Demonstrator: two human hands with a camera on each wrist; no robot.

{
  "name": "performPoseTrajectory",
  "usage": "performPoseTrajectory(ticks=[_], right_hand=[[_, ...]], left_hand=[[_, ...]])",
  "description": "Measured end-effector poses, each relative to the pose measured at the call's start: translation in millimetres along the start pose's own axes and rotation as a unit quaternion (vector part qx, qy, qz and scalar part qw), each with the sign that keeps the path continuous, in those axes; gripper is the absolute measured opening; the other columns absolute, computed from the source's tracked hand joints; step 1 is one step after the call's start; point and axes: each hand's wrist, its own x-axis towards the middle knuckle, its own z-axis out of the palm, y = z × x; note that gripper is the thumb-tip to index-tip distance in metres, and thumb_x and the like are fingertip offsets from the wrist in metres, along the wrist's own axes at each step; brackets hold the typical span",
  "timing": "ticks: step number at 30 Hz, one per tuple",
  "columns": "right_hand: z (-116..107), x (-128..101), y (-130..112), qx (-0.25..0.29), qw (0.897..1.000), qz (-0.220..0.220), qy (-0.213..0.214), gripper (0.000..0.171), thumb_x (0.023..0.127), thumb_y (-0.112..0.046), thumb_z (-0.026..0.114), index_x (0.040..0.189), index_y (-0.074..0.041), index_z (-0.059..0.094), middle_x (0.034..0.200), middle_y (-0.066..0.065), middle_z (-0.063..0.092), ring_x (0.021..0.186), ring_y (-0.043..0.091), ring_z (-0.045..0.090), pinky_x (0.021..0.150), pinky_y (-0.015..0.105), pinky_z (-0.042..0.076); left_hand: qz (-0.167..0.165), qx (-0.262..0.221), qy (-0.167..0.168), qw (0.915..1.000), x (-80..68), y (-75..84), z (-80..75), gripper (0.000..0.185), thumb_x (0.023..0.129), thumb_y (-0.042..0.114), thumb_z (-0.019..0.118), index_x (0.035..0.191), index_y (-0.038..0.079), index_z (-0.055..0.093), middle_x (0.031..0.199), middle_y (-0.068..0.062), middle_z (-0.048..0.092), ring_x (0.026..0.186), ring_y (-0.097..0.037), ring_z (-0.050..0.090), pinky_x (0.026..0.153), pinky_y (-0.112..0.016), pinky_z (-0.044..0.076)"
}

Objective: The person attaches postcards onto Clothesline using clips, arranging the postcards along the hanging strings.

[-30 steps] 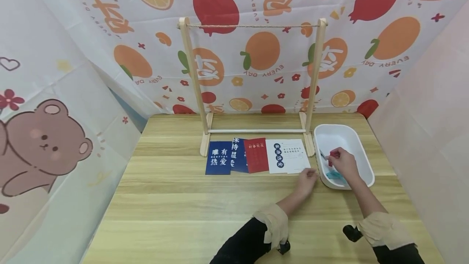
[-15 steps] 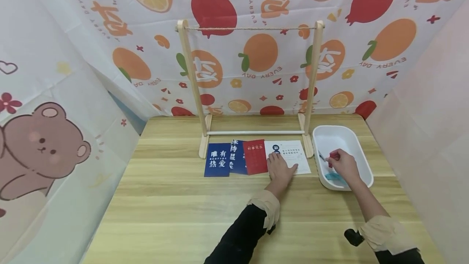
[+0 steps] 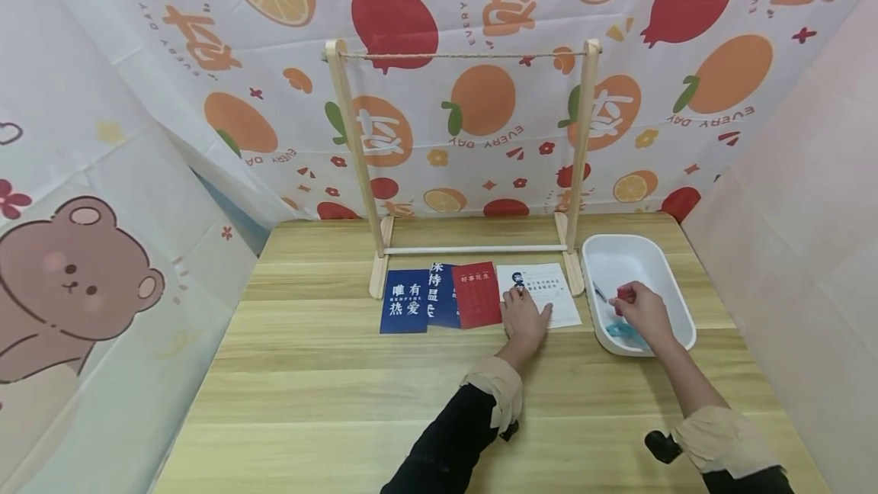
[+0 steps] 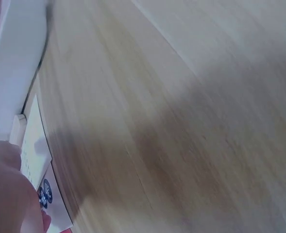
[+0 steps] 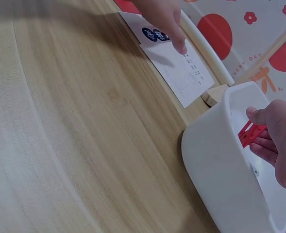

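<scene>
My left hand [image 3: 524, 320] rests on the white cards [image 3: 564, 303], fingers laid near their left side beside the red card [image 3: 476, 294]. Parts of these cards are hidden under it. Over the white plastic bin [image 3: 688, 322], the right hand [image 3: 646, 315] pinches a red plastic clothespin [image 5: 251, 134] between thumb and fingers. Left of the red card lie two blue cards, one blue card [image 3: 405, 302] at the end and another blue card [image 3: 444, 307] partly overlapped. Teal items [image 3: 623, 331] and a slim dark piece [image 3: 600, 292] lie inside the bin.
Behind the cards stands a wooden frame [image 3: 581, 143], with a string [image 3: 453, 56] across its top and a white rod [image 3: 473, 250] low down. Printed cloth hangs behind and at the sides. The wooden table [image 3: 329, 402] stretches in front.
My left hand has moved left and forward, from the white cards' lower right corner onto the cards. The right hand stays at the bin with the red clothespin.
</scene>
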Motion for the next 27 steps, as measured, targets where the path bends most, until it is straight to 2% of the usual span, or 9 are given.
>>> performPoseTrajectory(ticks=[4,7,9,12,14,15,17,24,27], right_hand=[[0,-1,-2,0.002,1.000,0.003,-0.005,0.028,0.086,-0.013,0.063,0.102,0.008,0.053,0.089,0.020,0.061,0.073,0.027,0.063,0.070,0.041,0.050],[0,-2,-2,0.002,1.000,0.000,-0.004,0.028,0.086,-0.012,0.064,0.102,0.009,0.053,0.090,0.022,0.061,0.075,0.029,0.063,0.072,0.043,0.050],[0,-3,-1,-0.007,1.000,-0.010,0.002,0.028,0.085,-0.011,0.065,0.101,0.009,0.054,0.091,0.023,0.061,0.078,0.032,0.062,0.073,0.045,0.048],[-1,-3,2,-0.023,0.999,-0.028,0.016,0.028,0.083,-0.009,0.067,0.100,0.010,0.055,0.093,0.026,0.059,0.085,0.037,0.058,0.076,0.049,0.045],[-1,-3,2,-0.035,0.999,-0.036,0.019,0.028,0.082,-0.009,0.067,0.100,0.010,0.056,0.093,0.026,0.059,0.087,0.039,0.056,0.076,0.051,0.044],[-1,-3,1,-0.037,0.998,-0.037,0.018,0.028,0.082,-0.009,0.067,0.100,0.010,0.056,0.093,0.026,0.059,0.087,0.039,0.056,0.077,0.051,0.043],[0,-2,0,-0.040,0.998,-0.036,0.014,0.029,0.082,-0.010,0.067,0.100,0.010,0.057,0.092,0.025,0.059,0.087,0.039,0.056,0.077,0.051,0.044],[-3,-5,-9,-0.037,0.999,-0.021,0.017,0.026,0.088,-0.010,0.061,0.103,0.010,0.054,0.089,0.022,0.059,0.086,0.037,0.056,0.075,0.049,0.044],[-7,-7,-12,-0.026,0.999,-0.020,0.030,0.026,0.089,-0.009,0.059,0.105,0.011,0.052,0.091,0.022,0.055,0.086,0.037,0.056,0.074,0.048,0.045]], left_hand=[[-0.009,-0.053,0.031,0.9981,-0.3,-0.9,0.3,0.062,0.086,0.055,0.052,0.124,0.006,0.054,0.117,-0.011,0.046,0.108,-0.024,0.040,0.092,-0.034,0.036],[-0.011,-0.156,0.061,0.9858,-0.6,-1.7,0.2,0.052,0.084,0.040,0.062,0.120,0.003,0.056,0.113,-0.013,0.048,0.105,-0.026,0.043,0.090,-0.033,0.039],[-0.014,-0.257,0.072,0.9637,-1.2,-0.8,-0.6,0.044,0.082,0.025,0.068,0.117,0.000,0.057,0.108,-0.014,0.052,0.098,-0.026,0.049,0.084,-0.033,0.044],[-0.031,-0.398,0.073,0.9142,-2.2,2.6,-3.3,0.039,0.077,0.006,0.070,0.113,-0.002,0.058,0.098,-0.013,0.058,0.085,-0.023,0.056,0.073,-0.031,0.049],[-0.048,-0.450,0.071,0.8887,-3.1,3.8,-6.8,0.039,0.075,-0.001,0.069,0.113,-0.002,0.058,0.093,-0.011,0.063,0.077,-0.020,0.059,0.067,-0.030,0.050],[-0.054,-0.463,0.070,0.8817,-3.5,4.0,-8.5,0.039,0.074,-0.003,0.068,0.112,-0.002,0.058,0.091,-0.010,0.064,0.075,-0.018,0.059,0.066,-0.029,0.050],[-0.069,-0.473,0.075,0.8752,-4.1,3.8,-12.2,0.040,0.073,-0.005,0.068,0.112,-0.001,0.059,0.091,-0.008,0.066,0.074,-0.016,0.061,0.065,-0.028,0.050],[-0.097,-0.477,0.109,0.8666,0.8,-12.8,-28.6,0.031,0.072,-0.006,0.069,0.102,0.002,0.065,0.083,-0.004,0.065,0.074,-0.018,0.060,0.066,-0.029,0.049],[-0.103,-0.504,0.121,0.8491,7.3,-27.4,-40.4,0.030,0.073,-0.007,0.069,0.101,0.001,0.064,0.085,-0.007,0.065,0.078,-0.021,0.060,0.066,-0.030,0.050]])
